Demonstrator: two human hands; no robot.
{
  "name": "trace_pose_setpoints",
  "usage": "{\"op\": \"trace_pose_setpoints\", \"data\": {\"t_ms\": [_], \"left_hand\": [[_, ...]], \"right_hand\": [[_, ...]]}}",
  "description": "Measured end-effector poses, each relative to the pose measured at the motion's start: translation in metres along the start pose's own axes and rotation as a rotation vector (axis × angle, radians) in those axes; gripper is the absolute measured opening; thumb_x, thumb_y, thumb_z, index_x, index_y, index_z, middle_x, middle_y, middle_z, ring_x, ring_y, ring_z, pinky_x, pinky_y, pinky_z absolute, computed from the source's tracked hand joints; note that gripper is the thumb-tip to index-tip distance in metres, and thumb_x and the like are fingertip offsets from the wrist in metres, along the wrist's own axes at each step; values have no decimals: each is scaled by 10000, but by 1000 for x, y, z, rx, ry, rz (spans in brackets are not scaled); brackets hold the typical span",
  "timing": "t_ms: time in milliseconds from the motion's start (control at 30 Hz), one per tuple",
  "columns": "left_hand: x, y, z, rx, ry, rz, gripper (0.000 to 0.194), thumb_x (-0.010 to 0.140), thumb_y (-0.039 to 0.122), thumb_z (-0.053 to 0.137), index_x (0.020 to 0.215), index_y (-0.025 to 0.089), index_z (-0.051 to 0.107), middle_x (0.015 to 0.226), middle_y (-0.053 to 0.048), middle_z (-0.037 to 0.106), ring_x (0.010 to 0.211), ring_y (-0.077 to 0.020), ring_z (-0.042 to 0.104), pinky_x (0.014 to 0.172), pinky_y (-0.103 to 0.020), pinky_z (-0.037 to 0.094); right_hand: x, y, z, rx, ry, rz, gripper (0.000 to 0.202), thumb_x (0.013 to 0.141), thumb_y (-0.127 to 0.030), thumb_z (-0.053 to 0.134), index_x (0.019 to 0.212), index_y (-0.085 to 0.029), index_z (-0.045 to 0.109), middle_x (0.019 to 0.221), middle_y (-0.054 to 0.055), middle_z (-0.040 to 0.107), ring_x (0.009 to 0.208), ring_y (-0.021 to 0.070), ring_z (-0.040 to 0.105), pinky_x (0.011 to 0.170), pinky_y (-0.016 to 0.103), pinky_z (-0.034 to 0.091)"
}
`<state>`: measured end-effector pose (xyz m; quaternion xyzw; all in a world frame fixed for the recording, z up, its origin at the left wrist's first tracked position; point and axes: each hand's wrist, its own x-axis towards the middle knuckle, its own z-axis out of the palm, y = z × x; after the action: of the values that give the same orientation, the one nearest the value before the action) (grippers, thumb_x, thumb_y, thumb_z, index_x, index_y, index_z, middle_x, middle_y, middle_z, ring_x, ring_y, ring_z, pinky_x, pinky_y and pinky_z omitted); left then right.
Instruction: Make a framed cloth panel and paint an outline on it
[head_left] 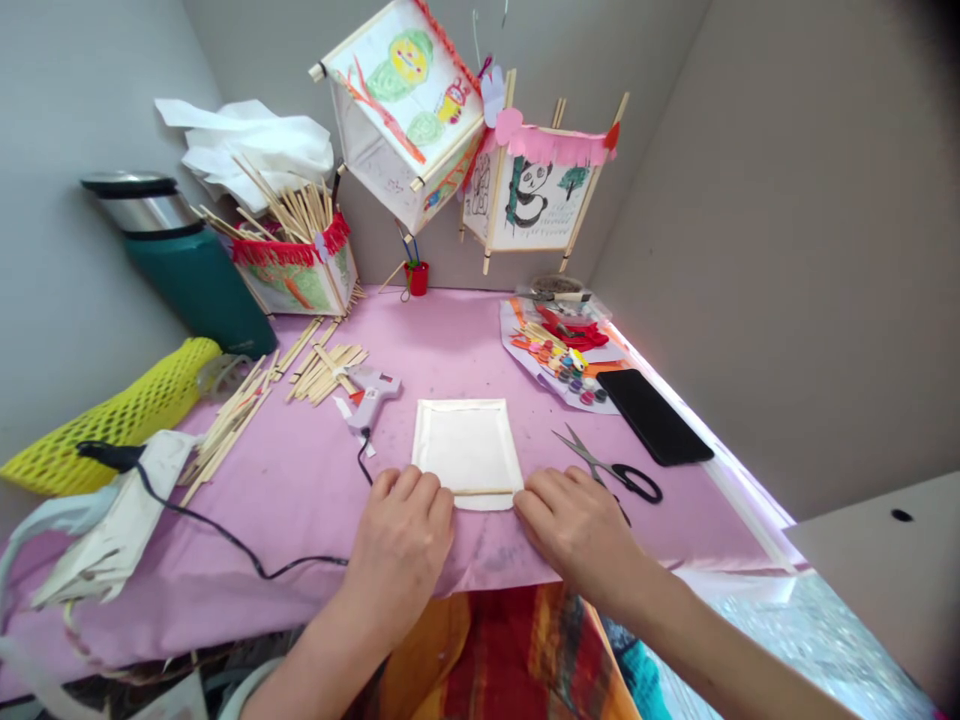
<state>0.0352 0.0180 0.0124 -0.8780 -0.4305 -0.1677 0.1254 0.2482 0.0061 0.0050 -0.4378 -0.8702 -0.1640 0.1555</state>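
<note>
A white paper panel point(466, 445) with folded edges lies flat on the pink cloth in front of me. Along its near edge runs a thin wooden stick point(484, 492). My left hand point(409, 530) is closed at the stick's left end, and my right hand point(574, 530) is closed at its right end; the fingertips are partly hidden. A glue gun point(369, 402) lies beyond my left hand, its black cord trailing towards me. Black-handled scissors point(619, 472) lie open-bladed beside my right hand.
Loose sticks point(326, 372), a power strip point(120, 525), yellow netting point(112, 410) and a teal bottle point(199, 285) stand left. Right are a black phone point(654, 415) and small paint pots point(576, 385). Paper lanterns point(401, 95) hang above; a stick-filled box point(296, 280) stands at back.
</note>
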Motion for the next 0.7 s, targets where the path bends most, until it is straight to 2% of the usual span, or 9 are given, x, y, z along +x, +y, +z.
{"op": "trace_pose_setpoints", "data": {"t_ms": [333,500,700], "left_hand": [[5,-5,7,-92,75,-36,130,845,99,463,784,147,567,842,-72,591,808,-209,505,790,-412,385],[6,-9,2,-169,62,-36,130,859,131,468,781,157,568,818,-60,594,802,-202,500,801,-414,387],[4,-11,-2,-224,55,-27,74,848,153,515,838,171,586,888,-60,607,854,-214,499,817,-423,383]], "right_hand": [[2,-1,4,38,78,111,142,861,-151,500,750,-180,583,747,39,564,702,165,454,671,323,289],[4,0,4,63,79,123,139,857,-151,499,752,-180,586,743,36,559,706,166,458,669,321,295],[1,-1,6,77,97,133,131,858,-158,502,771,-183,596,757,35,555,715,166,465,676,315,298]]}}
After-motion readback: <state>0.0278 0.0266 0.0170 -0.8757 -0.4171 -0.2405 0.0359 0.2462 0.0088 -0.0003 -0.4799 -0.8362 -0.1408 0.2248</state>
